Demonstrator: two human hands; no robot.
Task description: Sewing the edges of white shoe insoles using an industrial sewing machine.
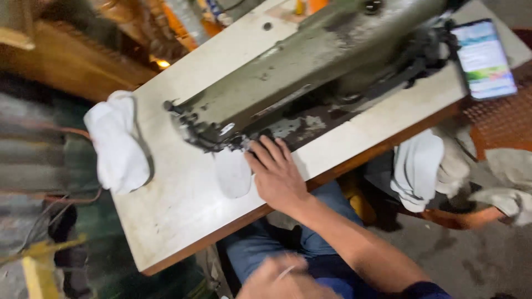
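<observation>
My right hand (277, 176) lies flat, fingers spread, on the white table (166, 221) at the needle end of an old grey-green sewing machine (310, 61). Its fingertips press on a small white fabric piece (233, 174) that lies under the machine's foot. My left hand (280, 281) is low at the frame's bottom edge, over my lap and blurred. A thin pale streak crosses it, and I cannot tell whether it holds anything.
A bundle of white fabric pieces (116, 147) lies on the table's left end. More white pieces (418, 169) hang over an orange basket (499, 127) to the right. A lit phone (485, 58) rests on the table's far right corner.
</observation>
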